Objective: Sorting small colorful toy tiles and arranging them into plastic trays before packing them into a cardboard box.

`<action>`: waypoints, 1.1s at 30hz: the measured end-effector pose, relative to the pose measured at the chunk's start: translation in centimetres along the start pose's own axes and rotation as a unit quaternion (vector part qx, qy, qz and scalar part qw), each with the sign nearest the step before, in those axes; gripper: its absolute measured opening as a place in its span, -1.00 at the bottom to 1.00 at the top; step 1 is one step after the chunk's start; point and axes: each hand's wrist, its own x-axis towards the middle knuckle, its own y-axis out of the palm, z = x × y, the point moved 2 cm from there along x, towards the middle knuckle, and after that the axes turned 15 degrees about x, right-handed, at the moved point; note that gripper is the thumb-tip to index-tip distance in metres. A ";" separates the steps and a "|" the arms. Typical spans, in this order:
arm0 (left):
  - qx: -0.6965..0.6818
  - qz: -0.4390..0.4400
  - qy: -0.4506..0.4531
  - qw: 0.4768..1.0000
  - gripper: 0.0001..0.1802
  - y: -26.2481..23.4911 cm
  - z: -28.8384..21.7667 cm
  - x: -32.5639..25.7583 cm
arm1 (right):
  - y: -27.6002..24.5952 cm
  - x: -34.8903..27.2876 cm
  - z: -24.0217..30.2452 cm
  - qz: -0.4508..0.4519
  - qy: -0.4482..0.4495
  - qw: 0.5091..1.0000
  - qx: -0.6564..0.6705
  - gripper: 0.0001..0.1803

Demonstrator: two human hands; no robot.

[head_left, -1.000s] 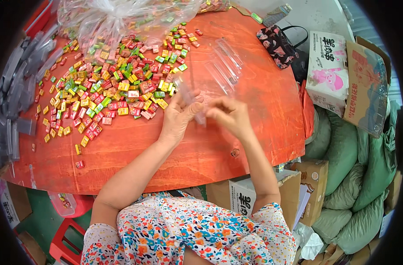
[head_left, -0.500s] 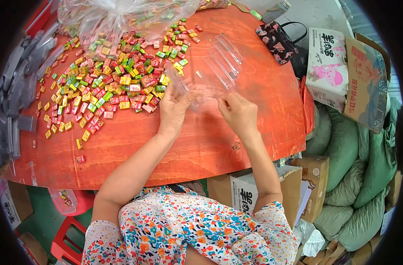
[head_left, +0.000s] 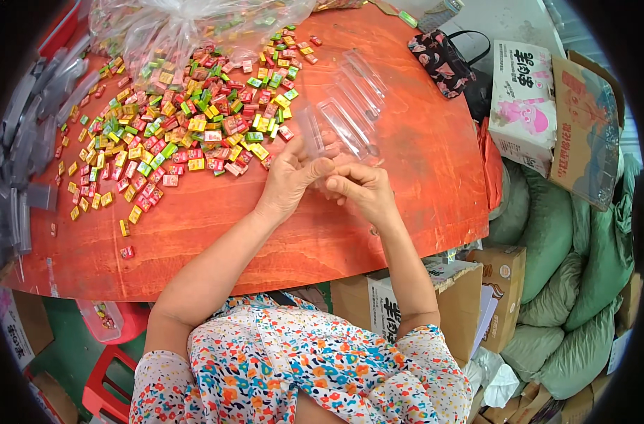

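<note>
A person in a flowered shirt sits at a round-edged red surface (head_left: 421, 177), both bare hands meeting above it. The left hand (head_left: 285, 182) is closed around the lower part of a clear plastic case (head_left: 310, 134), holding it up off the wood. The right hand (head_left: 368, 189) has bent fingers and its thumb drawn in near the case's lower end; whether it grips the plastic, I can't tell. Half a second ago this hand was apart, off to the right; now it is up close to the left one, and the case, which leaned left, points more upright. Just beyond lie several long clear trays (head_left: 351, 124). To the left spreads a heap of little coloured boxes (head_left: 195, 126), partly beneath a clear bag (head_left: 216, 28).
</note>
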 end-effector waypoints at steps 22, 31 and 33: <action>0.074 -0.044 0.024 0.996 -0.43 -0.3 -1.0 0.3 | -1.6 -1.4 0.7 -0.148 -0.184 0.959 -0.155 -0.88; 0.065 -0.110 0.099 0.987 -0.32 0.6 -3.3 0.5 | -0.9 -2.7 0.0 -0.121 -0.309 0.732 -0.595 -0.83; 0.056 -0.097 0.064 0.992 -0.34 1.3 -3.5 -0.4 | -0.1 -3.7 0.2 -0.113 -0.254 0.908 -0.313 -0.74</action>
